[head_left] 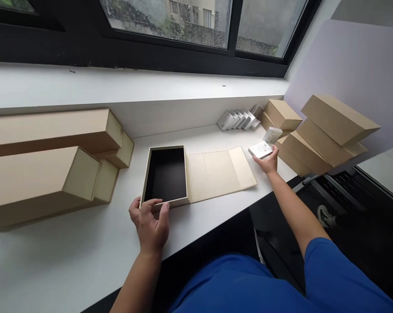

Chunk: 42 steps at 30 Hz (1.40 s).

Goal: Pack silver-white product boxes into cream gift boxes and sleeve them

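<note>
Smooth white tabletop beneath a rectangular, black-lined box.

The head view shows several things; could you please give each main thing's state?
Tan box, open, black interior showing
Lid, folded out rightward
Left hand, touching the box's near edge
White packet, held in right hand
Packet row, leaning
Left tan boxes, stacked, seemingly closed
Right tan boxes, stacked, seemingly closed
Window, glass spotted

You can read no words, brands or numbers here: the print on the white box in your right hand, the upright box beside it and the leaning boxes is too small.
</note>
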Available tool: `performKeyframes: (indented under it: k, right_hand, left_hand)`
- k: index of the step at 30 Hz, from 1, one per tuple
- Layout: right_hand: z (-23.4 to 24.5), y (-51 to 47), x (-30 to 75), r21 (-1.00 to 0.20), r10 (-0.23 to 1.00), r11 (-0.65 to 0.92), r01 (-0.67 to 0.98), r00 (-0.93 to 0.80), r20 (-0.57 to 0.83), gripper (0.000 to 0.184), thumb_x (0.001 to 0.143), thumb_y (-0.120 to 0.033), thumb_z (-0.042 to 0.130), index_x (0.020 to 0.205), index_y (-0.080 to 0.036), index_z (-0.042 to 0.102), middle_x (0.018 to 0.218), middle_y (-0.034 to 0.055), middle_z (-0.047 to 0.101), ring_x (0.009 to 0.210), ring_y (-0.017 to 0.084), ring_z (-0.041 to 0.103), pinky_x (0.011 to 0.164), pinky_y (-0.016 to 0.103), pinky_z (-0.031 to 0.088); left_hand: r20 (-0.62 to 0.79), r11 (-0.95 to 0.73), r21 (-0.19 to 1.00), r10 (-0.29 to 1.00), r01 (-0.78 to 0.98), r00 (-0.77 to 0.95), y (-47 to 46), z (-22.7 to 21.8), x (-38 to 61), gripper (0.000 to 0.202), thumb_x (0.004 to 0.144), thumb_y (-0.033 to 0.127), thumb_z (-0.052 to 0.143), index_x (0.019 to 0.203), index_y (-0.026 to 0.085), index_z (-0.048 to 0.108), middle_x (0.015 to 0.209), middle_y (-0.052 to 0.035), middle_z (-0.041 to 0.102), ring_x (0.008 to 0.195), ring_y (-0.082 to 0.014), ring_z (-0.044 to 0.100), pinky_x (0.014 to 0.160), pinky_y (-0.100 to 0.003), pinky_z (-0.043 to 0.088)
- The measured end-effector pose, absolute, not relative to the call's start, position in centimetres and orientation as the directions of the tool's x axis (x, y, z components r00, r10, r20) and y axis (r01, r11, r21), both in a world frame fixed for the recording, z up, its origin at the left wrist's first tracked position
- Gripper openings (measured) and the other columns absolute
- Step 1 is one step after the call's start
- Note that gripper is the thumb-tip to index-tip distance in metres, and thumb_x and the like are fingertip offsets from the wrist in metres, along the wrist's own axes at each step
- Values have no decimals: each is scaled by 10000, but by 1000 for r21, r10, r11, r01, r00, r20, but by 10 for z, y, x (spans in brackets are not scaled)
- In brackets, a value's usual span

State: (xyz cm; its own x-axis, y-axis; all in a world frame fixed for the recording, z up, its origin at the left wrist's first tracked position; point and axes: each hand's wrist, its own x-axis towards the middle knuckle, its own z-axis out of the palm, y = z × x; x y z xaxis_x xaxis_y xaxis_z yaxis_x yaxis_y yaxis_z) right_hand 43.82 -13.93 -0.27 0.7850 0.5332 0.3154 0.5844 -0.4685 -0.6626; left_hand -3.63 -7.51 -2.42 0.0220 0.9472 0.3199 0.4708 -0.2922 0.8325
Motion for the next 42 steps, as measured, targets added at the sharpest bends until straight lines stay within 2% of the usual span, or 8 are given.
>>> performKeyframes:
  k: [7, 15, 21, 28, 33, 37, 39, 42]
  right_hand:
    - [-20, -134, 436, -638, 498, -586, 500, 843, 204, 1032, 710, -510, 841, 1536, -176, 320, 1626, 247, 468, 1548, 362, 448, 1273, 464, 404]
    - [-22, -90, 460, -523, 460, -697, 491, 865, 200, 972, 707, -589, 832, 1449, -129, 407, 1555, 254, 515, 1511, 400, 408, 1307, 505, 284]
    - [-19, -52, 473, -469, 507, -693, 547, 833, 222, 910, 759, -618, 794, 1418, -110, 424, 1513, 258, 528, 1457, 398, 424, 1302, 512, 268]
    - [-16, -9, 493, -470, 550, -650, 596, 797, 251, 956, 875, -574, 711, 1610, -103, 319, 1664, 264, 418, 1495, 400, 434, 1283, 521, 320]
    - [-18, 10, 500, -455, 540, -658, 599, 797, 269, 907, 979, -471, 592, 1696, -46, 232, 1800, 256, 228, 1677, 396, 187, 1360, 559, 158]
    - [-12, 15, 493, -382, 652, -564, 732, 679, 338, 895, 1009, -522, 554, 1705, -49, 251, 1837, 193, 179, 1730, 333, 14, 1393, 561, 9]
    - [-6, 23, 485, -384, 722, -474, 793, 599, 347, 829, 1007, -523, 557, 1675, -85, 336, 1808, 186, 267, 1714, 336, 101, 1391, 576, 40]
    - [7, 53, 468, -443, 776, -378, 813, 539, 327, 756, 994, -553, 596, 1611, -147, 438, 1688, 180, 456, 1620, 324, 326, 1379, 525, 178]
  left_hand:
    - [310, -292, 848, 950, 442, 33, -76, -23, -35, 399, 899, 558, 644, 1061, 193, 661, 1455, -195, 442, 1563, -372, 345, 1330, -598, 284]
    - [267, -253, 863, 963, 438, 31, -79, -22, -35, 408, 900, 562, 655, 1107, 212, 627, 1531, -186, 365, 1608, -350, 293, 1323, -577, 303]
    - [328, -308, 852, 944, 424, 25, -79, -21, -39, 465, 915, 570, 660, 1207, 225, 550, 1409, -152, 470, 1564, -365, 352, 1332, -623, 243]
    - [320, -298, 857, 947, 420, 20, -73, -26, -44, 465, 914, 550, 692, 1236, 251, 540, 1360, -115, 483, 1563, -391, 363, 1341, -670, 188]
    - [285, -264, 869, 958, 419, 12, -73, -26, -43, 468, 906, 549, 701, 1236, 257, 544, 1422, -122, 444, 1587, -402, 348, 1347, -669, 185]
    - [256, -243, 871, 966, 427, 26, -73, -30, -48, 483, 914, 568, 702, 1247, 262, 536, 1436, -128, 441, 1594, -394, 345, 1344, -659, 200]
    - [236, -226, 871, 971, 436, 32, -72, -34, -52, 488, 913, 581, 702, 1251, 267, 540, 1439, -127, 444, 1597, -390, 341, 1341, -654, 213]
    - [228, -220, 873, 973, 436, 35, -71, -41, -57, 481, 915, 580, 705, 1252, 272, 551, 1433, -122, 459, 1598, -386, 341, 1339, -649, 228]
